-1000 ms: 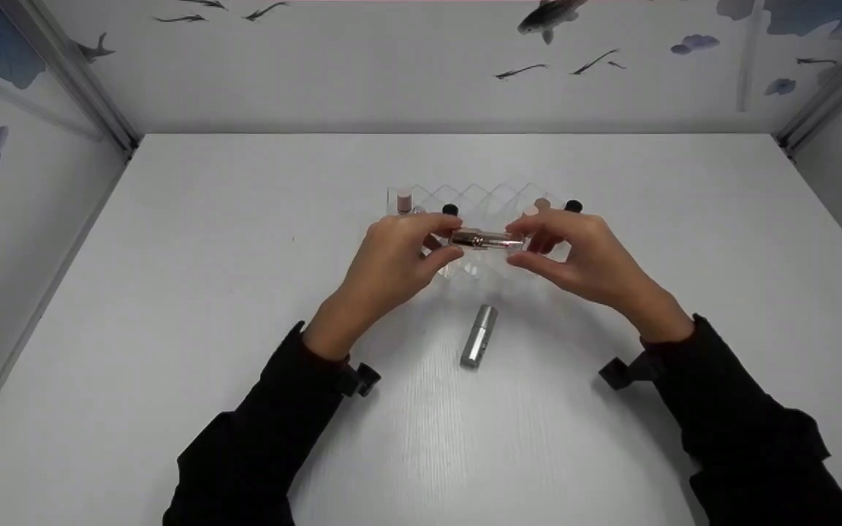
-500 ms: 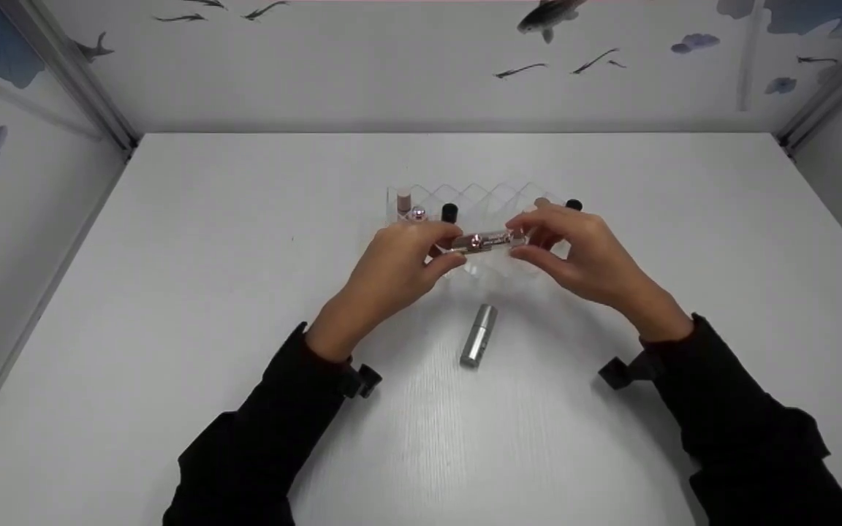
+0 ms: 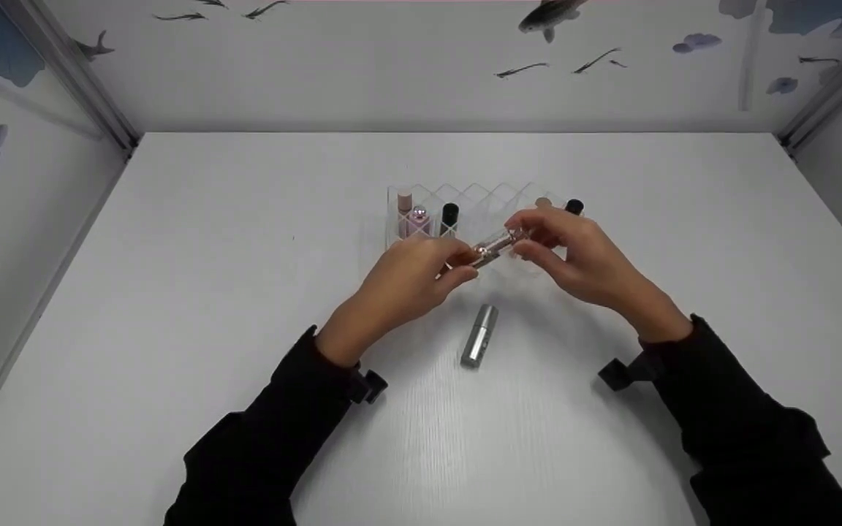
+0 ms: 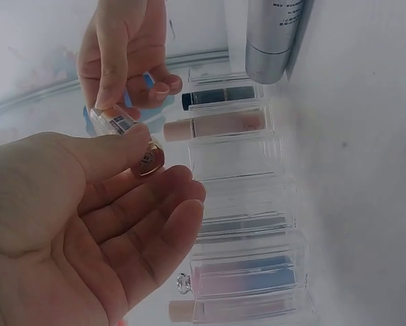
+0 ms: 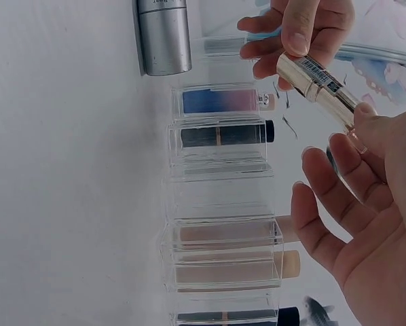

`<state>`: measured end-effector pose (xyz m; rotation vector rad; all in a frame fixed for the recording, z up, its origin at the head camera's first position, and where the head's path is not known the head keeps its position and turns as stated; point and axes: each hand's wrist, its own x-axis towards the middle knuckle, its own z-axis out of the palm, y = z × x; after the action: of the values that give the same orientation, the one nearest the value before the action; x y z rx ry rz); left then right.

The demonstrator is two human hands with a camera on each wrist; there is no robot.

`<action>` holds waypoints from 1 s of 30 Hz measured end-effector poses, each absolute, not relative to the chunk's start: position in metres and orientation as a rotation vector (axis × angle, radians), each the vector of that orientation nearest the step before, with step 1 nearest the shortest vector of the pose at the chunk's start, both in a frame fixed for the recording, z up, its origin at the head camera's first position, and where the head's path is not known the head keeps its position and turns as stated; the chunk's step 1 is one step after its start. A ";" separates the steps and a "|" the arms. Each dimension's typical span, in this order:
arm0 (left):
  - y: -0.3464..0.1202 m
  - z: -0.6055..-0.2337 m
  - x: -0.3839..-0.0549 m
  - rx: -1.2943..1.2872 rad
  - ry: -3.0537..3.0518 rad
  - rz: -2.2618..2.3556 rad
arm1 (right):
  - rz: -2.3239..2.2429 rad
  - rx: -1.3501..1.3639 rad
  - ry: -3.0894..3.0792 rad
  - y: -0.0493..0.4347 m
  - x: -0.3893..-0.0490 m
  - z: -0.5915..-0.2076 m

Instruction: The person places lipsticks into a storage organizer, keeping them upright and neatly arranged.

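A gold lipstick tube with a clear end (image 3: 492,247) is held slanted in the air between both hands. My left hand (image 3: 421,274) pinches its lower left end between thumb and fingers. At the upper right end, my right hand (image 3: 571,248) pinches it with thumb and index finger. A label shows on the tube's side in the right wrist view, where the lipstick tube (image 5: 318,88) appears shiny gold. Right behind the hands stands a clear acrylic organizer (image 3: 474,191) with zigzag dividers, partly hidden by the right hand.
In the organizer stand a pink-capped tube (image 3: 404,203), a pink bottle with a silver ball top (image 3: 419,220) and black-capped tubes (image 3: 449,215), among others. A silver tube (image 3: 479,336) lies on the white table (image 3: 245,241) in front. A patterned wall (image 3: 406,66) rises behind.
The lipstick tube has turned from level to slanted, its left end lowered toward the person. My left hand has moved down and slightly right; the right hand has barely moved.
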<state>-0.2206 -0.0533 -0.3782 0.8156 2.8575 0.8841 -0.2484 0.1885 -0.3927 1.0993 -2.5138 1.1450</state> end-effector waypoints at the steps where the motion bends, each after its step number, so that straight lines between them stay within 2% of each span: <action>1: -0.052 -0.379 -0.220 0.818 2.856 0.878 | 1.154 1.094 -2.515 0.188 -0.248 -0.393; 30: -0.033 -0.393 -0.211 0.925 2.750 0.853 | 1.348 1.022 -2.559 0.185 -0.244 -0.393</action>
<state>-0.2107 -0.0329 -0.3928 0.9253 2.7504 0.8525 -0.2443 0.1852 -0.3932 1.0219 -2.5589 1.3481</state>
